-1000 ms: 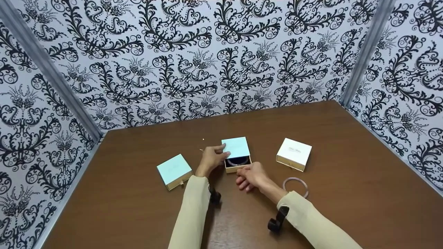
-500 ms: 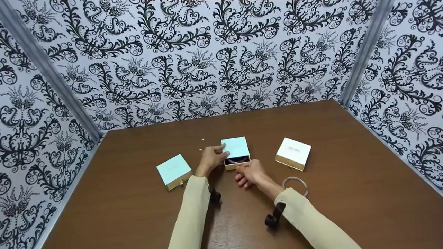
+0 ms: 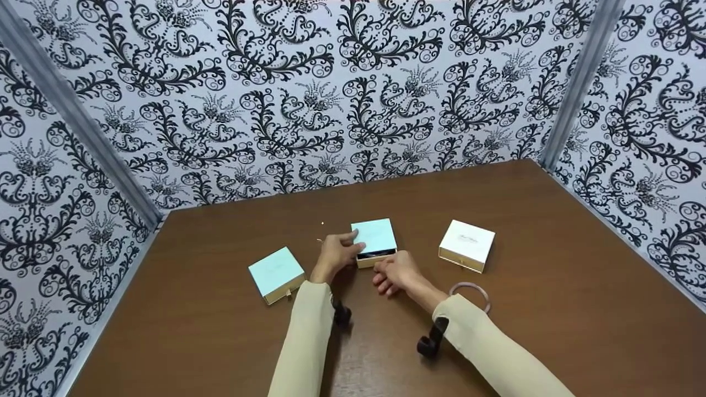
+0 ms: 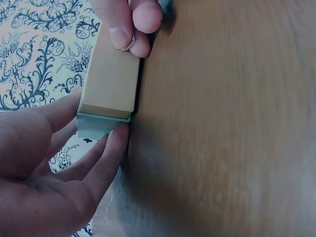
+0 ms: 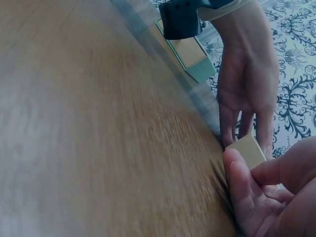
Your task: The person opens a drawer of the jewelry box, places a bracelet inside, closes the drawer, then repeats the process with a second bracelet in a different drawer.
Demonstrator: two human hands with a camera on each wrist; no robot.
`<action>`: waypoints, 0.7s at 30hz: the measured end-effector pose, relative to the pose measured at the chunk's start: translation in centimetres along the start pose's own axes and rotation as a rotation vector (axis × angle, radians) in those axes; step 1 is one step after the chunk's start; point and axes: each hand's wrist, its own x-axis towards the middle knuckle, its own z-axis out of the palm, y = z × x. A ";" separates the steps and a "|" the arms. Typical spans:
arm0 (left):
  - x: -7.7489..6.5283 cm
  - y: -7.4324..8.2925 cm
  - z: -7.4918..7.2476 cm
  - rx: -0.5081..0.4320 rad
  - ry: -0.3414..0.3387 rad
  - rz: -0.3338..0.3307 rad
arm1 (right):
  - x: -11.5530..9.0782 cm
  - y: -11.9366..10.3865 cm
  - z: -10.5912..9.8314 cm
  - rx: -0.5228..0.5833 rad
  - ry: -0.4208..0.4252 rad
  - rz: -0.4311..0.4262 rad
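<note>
A small drawer-style gift box with a light turquoise sleeve (image 3: 375, 234) sits mid-table. Its cream drawer (image 4: 111, 79) sticks out a little toward me, leaving a narrow dark slit below the sleeve's edge. My left hand (image 3: 333, 256) holds the sleeve from the left, thumb and fingers on opposite faces near its corner. At the drawer's front is my right hand (image 3: 400, 271), fingers curled; in the left wrist view its thumb and fingertip pinch a small pull tab (image 4: 129, 44) there. The drawer's contents are hidden.
Left of my left hand stands a second turquoise box (image 3: 277, 271), closed. A white box (image 3: 468, 241) with a gold front is at the right. A pale bangle (image 3: 470, 284) lies beside my right forearm, partly covered by it. Patterned walls (image 3: 309, 110) enclose the table.
The drawer has slid farther into the sleeve, with my right hand moving forward along with it. The bangle inside has gone out of sight. My left hand has stayed on the sleeve.
</note>
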 end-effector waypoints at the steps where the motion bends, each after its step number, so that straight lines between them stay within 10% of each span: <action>1: 0.0 0.1 0.0 0.006 0.003 0.000 | 0.0 -0.1 0.0 0.001 0.003 -0.001; 21: 0.0 -0.1 -0.1 0.013 0.008 0.018 | 1.1 -0.5 0.3 -0.017 0.025 0.002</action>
